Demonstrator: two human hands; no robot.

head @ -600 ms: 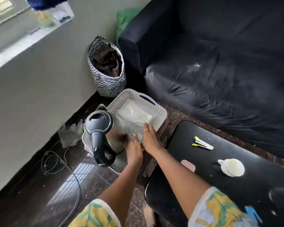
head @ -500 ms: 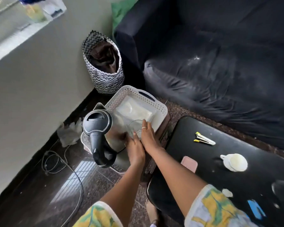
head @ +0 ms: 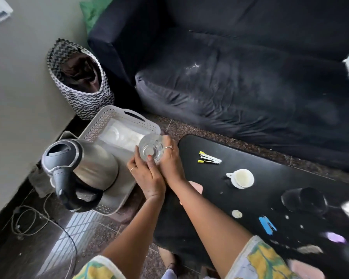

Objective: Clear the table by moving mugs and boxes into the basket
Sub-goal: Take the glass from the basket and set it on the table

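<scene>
- The left hand (head: 149, 180) and right hand (head: 170, 160) both curled their fingers round a clear glass (head: 151, 151).
- The glass was upright, mouth up, at the basket (head: 109, 115) rim; the basket's floor lay left of the fingers, nearer the left hand.

Clear glass (head: 151, 150), mouth up, held between left hand (head: 147, 178) and right hand (head: 170, 162) over the near right corner of the white lattice basket (head: 117, 113). Basket sits on the floor, just beside the end of the black table (head: 270, 158). White mug (head: 242, 178) upright mid-table, handle pointing left. Black mug (head: 304, 200) further right on the table, blurred, pose unclear. Mugs apart.
</scene>
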